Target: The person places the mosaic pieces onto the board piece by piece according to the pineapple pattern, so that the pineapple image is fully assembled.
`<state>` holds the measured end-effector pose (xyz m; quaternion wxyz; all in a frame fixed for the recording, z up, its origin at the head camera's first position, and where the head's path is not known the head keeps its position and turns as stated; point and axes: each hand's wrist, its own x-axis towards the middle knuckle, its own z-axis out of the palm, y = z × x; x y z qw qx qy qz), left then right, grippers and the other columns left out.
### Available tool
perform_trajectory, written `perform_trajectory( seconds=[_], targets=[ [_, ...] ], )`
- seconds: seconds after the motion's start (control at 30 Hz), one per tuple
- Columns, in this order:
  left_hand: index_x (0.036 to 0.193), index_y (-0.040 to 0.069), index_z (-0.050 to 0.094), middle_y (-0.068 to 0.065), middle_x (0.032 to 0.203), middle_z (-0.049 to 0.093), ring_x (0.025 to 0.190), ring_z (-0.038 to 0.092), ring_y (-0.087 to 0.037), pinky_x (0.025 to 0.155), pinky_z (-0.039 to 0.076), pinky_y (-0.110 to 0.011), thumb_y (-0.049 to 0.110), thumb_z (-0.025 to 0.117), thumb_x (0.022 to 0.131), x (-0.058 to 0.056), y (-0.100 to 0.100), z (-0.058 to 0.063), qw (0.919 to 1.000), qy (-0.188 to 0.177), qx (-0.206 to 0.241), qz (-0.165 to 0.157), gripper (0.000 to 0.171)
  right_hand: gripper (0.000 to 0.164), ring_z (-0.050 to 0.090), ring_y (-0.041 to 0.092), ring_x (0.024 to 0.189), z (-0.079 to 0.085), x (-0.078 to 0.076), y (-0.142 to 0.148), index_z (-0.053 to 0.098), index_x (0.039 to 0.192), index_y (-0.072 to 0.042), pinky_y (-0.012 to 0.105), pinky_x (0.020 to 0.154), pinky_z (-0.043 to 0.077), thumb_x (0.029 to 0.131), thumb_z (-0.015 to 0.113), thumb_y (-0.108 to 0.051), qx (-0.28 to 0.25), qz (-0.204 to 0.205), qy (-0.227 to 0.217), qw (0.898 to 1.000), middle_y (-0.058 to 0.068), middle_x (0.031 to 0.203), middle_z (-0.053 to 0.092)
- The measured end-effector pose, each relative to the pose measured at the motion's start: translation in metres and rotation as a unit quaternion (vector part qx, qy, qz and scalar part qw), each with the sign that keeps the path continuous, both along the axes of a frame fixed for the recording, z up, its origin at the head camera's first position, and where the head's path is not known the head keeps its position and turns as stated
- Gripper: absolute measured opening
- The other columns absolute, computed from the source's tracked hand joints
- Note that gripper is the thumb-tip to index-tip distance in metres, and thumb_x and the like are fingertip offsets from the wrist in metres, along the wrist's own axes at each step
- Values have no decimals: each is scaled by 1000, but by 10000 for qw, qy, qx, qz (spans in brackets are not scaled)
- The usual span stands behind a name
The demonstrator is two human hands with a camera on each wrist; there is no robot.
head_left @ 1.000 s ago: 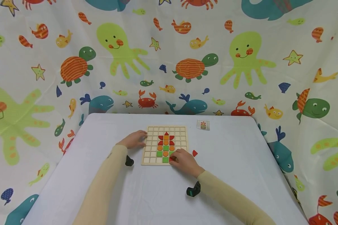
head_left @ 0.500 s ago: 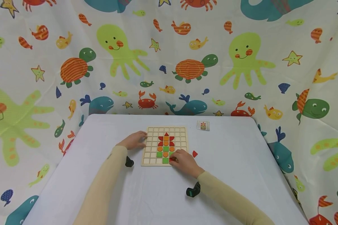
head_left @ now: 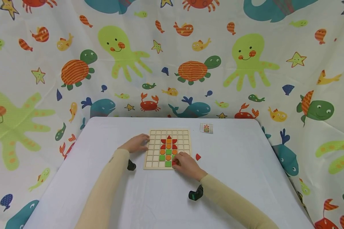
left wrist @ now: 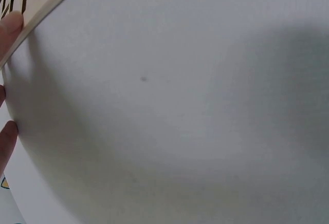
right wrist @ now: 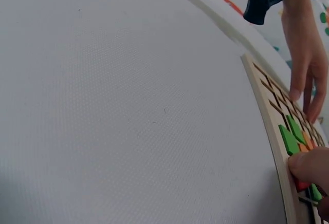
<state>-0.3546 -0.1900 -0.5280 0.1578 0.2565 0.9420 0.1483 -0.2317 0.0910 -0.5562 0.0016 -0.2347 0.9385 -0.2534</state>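
Note:
A square wooden grid board (head_left: 189, 133) lies on the table, with red, orange and green pieces set in its middle columns. At its left edge is my left hand (head_left: 134, 143), fingers extended; in the left wrist view the thumb (left wrist: 11, 26) touches the rim. My right hand (head_left: 188, 165) reaches over the lower right of the board and holds a red piece (head_left: 173, 163) between thumb and fingers at the bottom row. In the right wrist view the thumb (right wrist: 311, 167) lies against that red piece (right wrist: 302, 185), beside a green square (right wrist: 289, 140). The right fingers hide nearby cells.
A loose red piece (head_left: 198, 156) lies on the white table just right of the board. Farther back stands a small picture card (head_left: 206, 128) with a gridded pattern. A curtain (head_left: 160, 63) printed with sea animals hangs behind the table.
The red piece under my right fingertips shows a little more at the bottom row. Both hands stay in almost the same place, and the head view has shifted slightly.

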Motion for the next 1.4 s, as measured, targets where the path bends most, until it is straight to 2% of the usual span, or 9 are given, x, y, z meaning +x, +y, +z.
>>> perform_trajectory(
  seconds=[0.27, 0.4, 0.53, 0.8, 1.1, 1.4],
  targets=[
    [133, 2, 57, -14, 146, 46, 139, 37, -32, 117, 31, -46, 25, 74, 89, 0, 1, 0, 10000, -65, -36, 56, 52, 20, 47, 9, 76, -1, 2, 0, 64, 107, -14, 18, 62, 45, 89, 72, -19, -138, 236, 25, 9996, -7, 85, 53],
    [133, 1, 57, -15, 146, 46, 139, 37, -33, 117, 31, -46, 24, 73, 89, 2, 1, 2, 9999, -69, -56, 55, 52, 18, 45, 9, 71, -3, 4, 1, 65, 107, -14, 17, 56, 41, 90, 69, -16, -157, 182, 353, 9991, -7, 83, 52],
    [132, 0, 57, -16, 146, 46, 138, 37, -33, 117, 31, -47, 23, 73, 89, 3, 1, 5, 9999, -73, -53, 56, 51, 16, 43, 8, 68, -5, 4, 1, 66, 104, -13, 16, 53, 38, 89, 69, -16, 67, 0, 700, 9975, -7, 82, 51],
    [132, 1, 57, -16, 146, 46, 138, 37, -34, 116, 32, -48, 23, 73, 89, 3, 1, 3, 10000, -76, 27, 21, 51, 26, 45, 8, 72, -3, 7, 2, 68, 106, -11, 17, 58, 41, 85, 77, -24, 121, 205, 131, 9996, -7, 82, 50],
    [133, 2, 57, -15, 146, 45, 139, 37, -33, 117, 31, -47, 24, 73, 89, 2, 1, 4, 9999, -76, -31, 82, 52, 25, 50, 8, 78, -2, 4, 7, 71, 107, -11, 17, 67, 49, 86, 76, -24, -3, 230, 77, 9997, -5, 93, 57],
    [131, 1, 58, -15, 146, 46, 139, 37, -33, 117, 31, -46, 23, 74, 88, 1, 1, 1, 10000, -19, -1, 57, 51, 27, 50, 9, 81, -1, 2, 8, 71, 108, -11, 19, 71, 51, 87, 75, -28, 47, 192, -64, 9998, -3, 99, 60]
  ],
)
